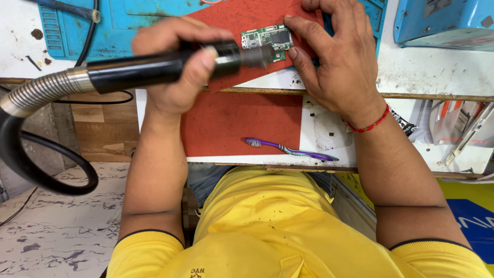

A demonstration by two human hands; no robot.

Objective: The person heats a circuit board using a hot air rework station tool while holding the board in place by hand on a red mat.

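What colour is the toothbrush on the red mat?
Purple toothbrush, with a lighter stripe; head view.
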